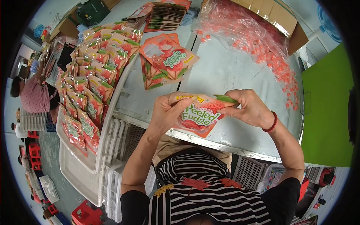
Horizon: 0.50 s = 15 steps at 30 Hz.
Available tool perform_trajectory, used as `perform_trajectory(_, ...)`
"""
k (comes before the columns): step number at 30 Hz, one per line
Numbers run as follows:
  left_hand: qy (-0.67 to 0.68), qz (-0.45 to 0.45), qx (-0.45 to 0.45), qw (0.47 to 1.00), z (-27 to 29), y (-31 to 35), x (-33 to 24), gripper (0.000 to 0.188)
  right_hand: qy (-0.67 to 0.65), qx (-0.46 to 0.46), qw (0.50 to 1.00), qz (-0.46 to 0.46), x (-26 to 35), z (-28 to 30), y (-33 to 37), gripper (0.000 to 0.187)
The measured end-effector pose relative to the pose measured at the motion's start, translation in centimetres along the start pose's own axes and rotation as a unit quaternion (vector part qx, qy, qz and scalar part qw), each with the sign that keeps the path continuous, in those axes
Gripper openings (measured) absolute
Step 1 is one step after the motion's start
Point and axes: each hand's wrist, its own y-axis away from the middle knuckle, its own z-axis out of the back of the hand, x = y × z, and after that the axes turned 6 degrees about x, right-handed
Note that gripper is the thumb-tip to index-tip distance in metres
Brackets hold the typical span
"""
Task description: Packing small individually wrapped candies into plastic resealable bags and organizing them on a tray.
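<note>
Between my two hands, above the table's near edge, is a pink and red candy pouch (pixel 198 114) with green lettering. My left hand (pixel 167 112) grips its left upper side, thumb on the front. My right hand (pixel 245 107) pinches the upper right corner, by a green leaf print. Whether the pouch is open at its top, or holds anything, I cannot tell. Just beyond my left hand lies a loose pile of flat pouches (pixel 168 62) of the same kind. Many small red-wrapped candies (pixel 262 60) spill from a clear plastic bag (pixel 228 22) at the far right.
On the left, a white tray (pixel 78 165) holds rows of filled pouches (pixel 90 82). Bundled flat pouches (pixel 165 17) stand at the back of the table (pixel 210 75). Behind the candies is a cardboard box (pixel 277 15). A green panel (pixel 326 112) borders the right; another person (pixel 35 93) stands far left.
</note>
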Motion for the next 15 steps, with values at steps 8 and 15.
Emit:
perform_trajectory(8,0.014,0.003,-0.008,1.000,1.5,0.2,0.5,0.017,-0.021,-0.027,0.999,-0.027,0.4,-0.6,-0.4,0.027)
perform_trajectory(15,-0.123,-0.015,0.005,0.992,1.6,1.4,-1.7,0.020,-0.033,0.030,0.999,0.010,4.1,-1.2,-2.9,0.021)
